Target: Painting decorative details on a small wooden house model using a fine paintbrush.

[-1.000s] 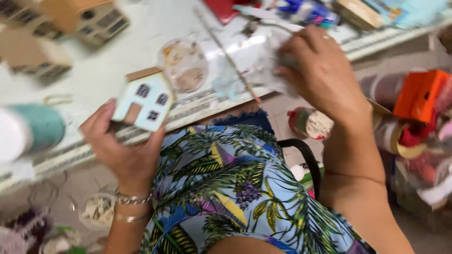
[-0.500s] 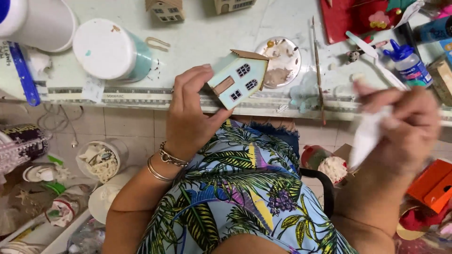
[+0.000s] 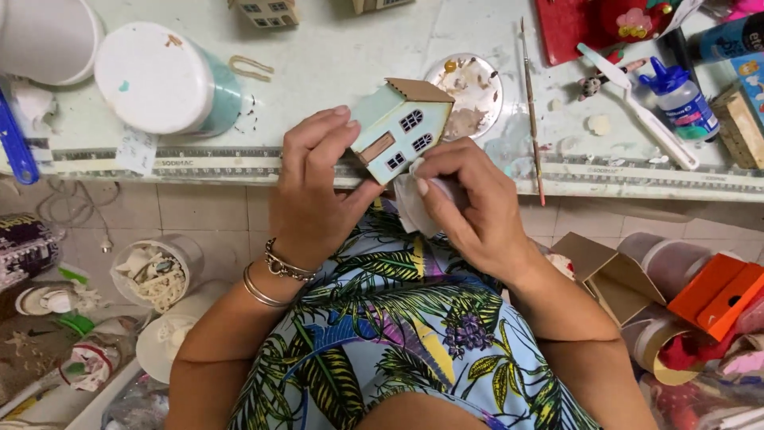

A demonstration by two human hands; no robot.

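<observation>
My left hand [image 3: 314, 195] holds a small wooden model house [image 3: 398, 127] with pale blue-green walls, white windows and a bare brown roof, just above the table's front edge. My right hand [image 3: 469, 207] pinches a crumpled white wipe [image 3: 414, 207] and presses it against the house's lower corner. Both hands meet over my lap, which is covered by a leaf-print blue garment.
On the pale table [image 3: 334, 56] are a round paint palette [image 3: 469, 91], a thin brush [image 3: 532, 111], a white lidded tub [image 3: 163, 80], a glue bottle [image 3: 676, 99] and other little houses [image 3: 267, 12]. Boxes [image 3: 716, 295] and jars [image 3: 155, 271] crowd the floor on both sides.
My right hand has carried the white wipe leftwards from the right side onto the house. The left hand with the house has shifted slightly to the right.
</observation>
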